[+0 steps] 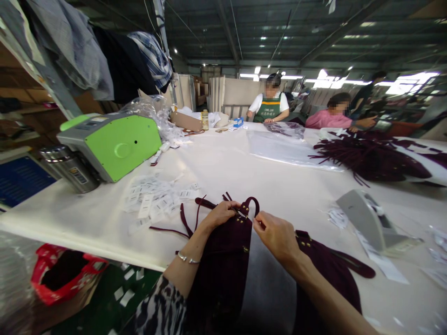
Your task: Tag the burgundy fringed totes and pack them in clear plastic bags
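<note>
A dark maroon garment (226, 274) with fringe and straps lies over the near table edge, a grey panel (268, 279) showing down its middle. My left hand (223, 214) is closed on its upper edge, beside a strap (252, 201) that loops up near brass-coloured studs. My right hand (275, 230) is closed in a pinch at the lower right end of that loop. The fingertips of both hands are partly hidden. Another strap end (352, 264) of the maroon piece lies to the right of my right forearm.
Loose white labels (153, 200) lie left of my hands. A green machine (122, 144) and a steel flask (75, 170) stand at the left. On the right are a grey dispenser (373, 223) and a maroon fringed pile (377, 156). Co-workers (270, 104) are across the table.
</note>
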### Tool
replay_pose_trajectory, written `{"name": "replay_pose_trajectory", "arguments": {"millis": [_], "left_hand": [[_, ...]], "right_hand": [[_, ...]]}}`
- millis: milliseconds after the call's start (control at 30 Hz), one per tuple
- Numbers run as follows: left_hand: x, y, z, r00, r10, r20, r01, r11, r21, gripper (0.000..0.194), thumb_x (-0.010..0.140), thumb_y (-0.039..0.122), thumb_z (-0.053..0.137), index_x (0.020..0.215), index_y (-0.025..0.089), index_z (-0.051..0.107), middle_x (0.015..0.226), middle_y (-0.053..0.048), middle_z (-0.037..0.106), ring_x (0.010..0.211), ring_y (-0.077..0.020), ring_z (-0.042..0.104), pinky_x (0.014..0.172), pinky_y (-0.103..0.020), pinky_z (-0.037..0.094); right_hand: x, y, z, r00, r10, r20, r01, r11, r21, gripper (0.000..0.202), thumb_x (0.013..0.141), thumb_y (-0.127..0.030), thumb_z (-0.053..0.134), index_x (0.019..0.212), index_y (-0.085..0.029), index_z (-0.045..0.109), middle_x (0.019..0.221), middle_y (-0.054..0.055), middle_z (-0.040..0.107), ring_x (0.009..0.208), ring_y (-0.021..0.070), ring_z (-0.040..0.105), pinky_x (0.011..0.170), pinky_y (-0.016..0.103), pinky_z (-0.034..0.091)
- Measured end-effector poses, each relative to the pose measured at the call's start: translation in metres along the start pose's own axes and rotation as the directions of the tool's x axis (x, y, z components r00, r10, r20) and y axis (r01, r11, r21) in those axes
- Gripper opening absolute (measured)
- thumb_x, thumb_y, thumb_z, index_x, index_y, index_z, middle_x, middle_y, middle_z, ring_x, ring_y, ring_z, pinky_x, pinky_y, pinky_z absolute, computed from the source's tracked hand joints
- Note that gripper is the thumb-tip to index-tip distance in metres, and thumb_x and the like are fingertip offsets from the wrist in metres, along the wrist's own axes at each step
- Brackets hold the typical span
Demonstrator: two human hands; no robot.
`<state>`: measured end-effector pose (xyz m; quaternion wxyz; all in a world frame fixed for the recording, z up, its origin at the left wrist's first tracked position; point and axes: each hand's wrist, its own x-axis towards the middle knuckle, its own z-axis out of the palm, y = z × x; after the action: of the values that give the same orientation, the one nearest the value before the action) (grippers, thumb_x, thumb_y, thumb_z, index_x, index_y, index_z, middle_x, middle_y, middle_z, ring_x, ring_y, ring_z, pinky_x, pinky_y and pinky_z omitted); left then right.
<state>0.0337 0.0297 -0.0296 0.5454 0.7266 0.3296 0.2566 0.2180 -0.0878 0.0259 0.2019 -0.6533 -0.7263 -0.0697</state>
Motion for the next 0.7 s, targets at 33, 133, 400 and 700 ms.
{"name": "replay_pose_trajectory", "arguments": {"millis": [33, 133, 400, 700], "left_hand": [[0.0, 0.001, 0.0, 1.0, -0.007, -0.001, 0.007, 1.0, 0.001, 0.056, 0.065, 0.01, 0.046, 0.114, 0.017, 0.072, 0.105, -0.003, 0.075, 0.093, -0.0191, 0.066, 0.087, -0.028, 0.048], [-0.001, 0.003, 0.0, 1.0, -0.021, -0.006, 0.021, 1.0, -0.016, 0.056, 0.065, 0.01, 0.046, 0.113, 0.017, 0.072, 0.104, -0.003, 0.075, 0.091, -0.0187, 0.066, 0.085, -0.028, 0.049], [-0.003, 0.0, 0.001, 1.0, 0.015, 0.01, -0.015, 0.999, -0.03, 0.056, 0.066, 0.011, 0.047, 0.116, 0.018, 0.071, 0.099, -0.002, 0.075, 0.084, -0.0179, 0.066, 0.084, -0.029, 0.049], [-0.009, 0.009, -0.002, 0.986, 0.138, 0.099, -0.141, 0.99, 0.023, 0.046, 0.071, 0.011, 0.049, 0.11, 0.019, 0.072, 0.107, -0.003, 0.073, 0.105, -0.02, 0.064, 0.099, -0.032, 0.044]], "right_hand": [[-0.001, 0.001, -0.001, 1.0, -0.008, -0.015, 0.008, 1.0, 0.002, 0.022, 0.091, -0.024, 0.054, 0.072, -0.02, 0.062, 0.068, 0.0, 0.068, 0.061, 0.0133, 0.058, 0.059, 0.028, 0.021], [-0.003, 0.003, -0.001, 1.0, -0.015, -0.013, 0.015, 1.0, 0.011, 0.023, 0.091, -0.024, 0.052, 0.071, -0.02, 0.062, 0.067, 0.0, 0.067, 0.061, 0.0135, 0.058, 0.059, 0.028, 0.022], [0.001, -0.002, 0.014, 0.99, -0.002, 0.143, 0.002, 1.0, 0.002, 0.022, 0.095, -0.026, 0.049, 0.081, -0.021, 0.065, 0.078, 0.002, 0.072, 0.068, 0.0156, 0.061, 0.059, 0.029, 0.022], [0.021, -0.015, 0.031, 0.976, 0.039, 0.216, -0.043, 0.999, 0.012, 0.019, 0.095, -0.026, 0.051, 0.089, -0.021, 0.068, 0.089, 0.005, 0.075, 0.077, 0.0171, 0.067, 0.061, 0.027, 0.029]]}}
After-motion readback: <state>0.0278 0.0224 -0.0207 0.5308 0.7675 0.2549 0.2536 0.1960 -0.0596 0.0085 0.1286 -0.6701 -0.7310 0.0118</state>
